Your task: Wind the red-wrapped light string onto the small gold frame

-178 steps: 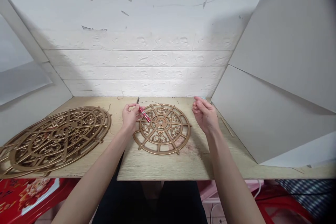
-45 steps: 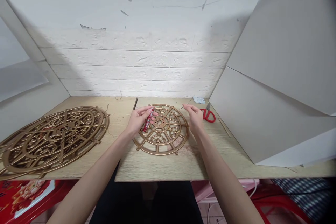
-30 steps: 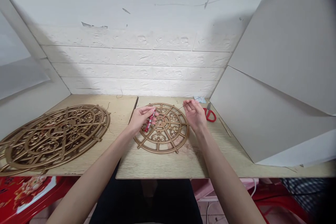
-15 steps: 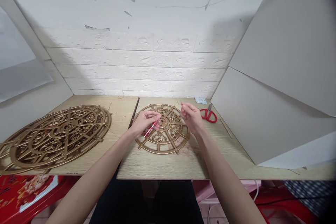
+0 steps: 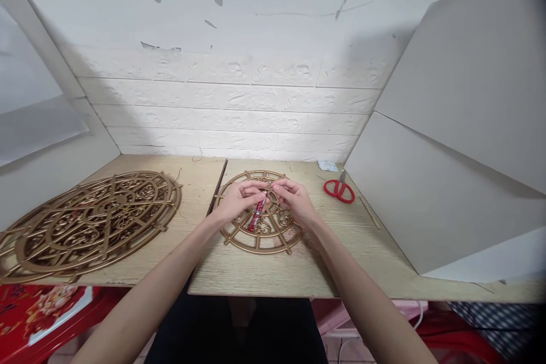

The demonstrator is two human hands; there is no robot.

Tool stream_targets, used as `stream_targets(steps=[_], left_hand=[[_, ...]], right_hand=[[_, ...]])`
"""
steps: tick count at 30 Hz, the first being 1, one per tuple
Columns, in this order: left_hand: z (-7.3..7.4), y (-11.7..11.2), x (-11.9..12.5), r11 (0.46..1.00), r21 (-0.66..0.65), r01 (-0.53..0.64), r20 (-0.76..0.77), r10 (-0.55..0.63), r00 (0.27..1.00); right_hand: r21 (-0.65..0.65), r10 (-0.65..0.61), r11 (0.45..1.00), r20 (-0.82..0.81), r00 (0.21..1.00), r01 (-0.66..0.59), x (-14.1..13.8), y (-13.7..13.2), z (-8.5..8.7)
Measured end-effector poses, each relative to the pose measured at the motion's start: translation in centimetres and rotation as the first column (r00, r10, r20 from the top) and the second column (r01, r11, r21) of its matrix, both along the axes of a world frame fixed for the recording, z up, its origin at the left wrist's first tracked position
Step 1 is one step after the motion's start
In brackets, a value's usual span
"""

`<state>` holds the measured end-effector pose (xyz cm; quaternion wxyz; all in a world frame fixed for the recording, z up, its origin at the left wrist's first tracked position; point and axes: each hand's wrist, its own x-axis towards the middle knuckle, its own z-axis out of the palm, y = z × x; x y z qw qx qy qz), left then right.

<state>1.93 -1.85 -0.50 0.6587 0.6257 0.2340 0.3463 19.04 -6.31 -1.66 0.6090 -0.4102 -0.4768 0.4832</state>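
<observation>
A round golden openwork panel [image 5: 261, 249] with scrolls and spokes lies flat on the table in front of me. Above its middle, my left hand [image 5: 242, 200] is closed on a slim, shiny red tube [image 5: 256, 217] that looks like a pen; its lower end points toward me. My right hand [image 5: 294, 198] has come up close to the tube's upper end, thumb and fingers pinched together. What those fingertips hold, if anything, is too small to make out. Both hands hide the panel's upper middle part.
Several similar golden panels [image 5: 91, 222] are stacked on the left of the wooden table [image 5: 264, 281]. Red-handled scissors [image 5: 339, 190], a thin stick [image 5: 369, 213] and a crumpled pale-blue scrap [image 5: 327, 165] lie at the right. White boards [image 5: 452, 182] stand at both sides.
My right hand has moved left and down, from the panel's right edge to beside my left hand. The red tube has shifted slightly right and stands more steeply.
</observation>
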Motion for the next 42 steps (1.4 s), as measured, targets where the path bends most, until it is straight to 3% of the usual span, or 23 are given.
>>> stream_targets(steps=[5, 10, 16, 42], left_hand=[[-0.33, 0.05, 0.15, 0.999, -0.04, 0.033, 0.036, -0.031, 0.999], [-0.55, 0.24, 0.14, 0.999, -0.005, 0.046, 0.034, -0.046, 0.998], [-0.52, 0.26, 0.06, 0.999, 0.034, -0.022, 0.027, 0.021, 0.999], [-0.46, 0.2, -0.06, 0.992, 0.092, -0.087, 0.032, 0.085, 0.996]], right_hand=[[0.028, 0.007, 1.0, -0.078, 0.997, -0.005, -0.5, 0.07, -0.26], [0.001, 0.046, 0.999, -0.031, 0.998, -0.046, -0.96, 0.02, -0.45], [0.011, 0.043, 0.999, -0.052, 0.998, -0.043, -0.91, 0.12, -0.56], [0.02, 0.031, 0.999, 0.005, 1.0, -0.031, -0.97, -0.09, -0.16]])
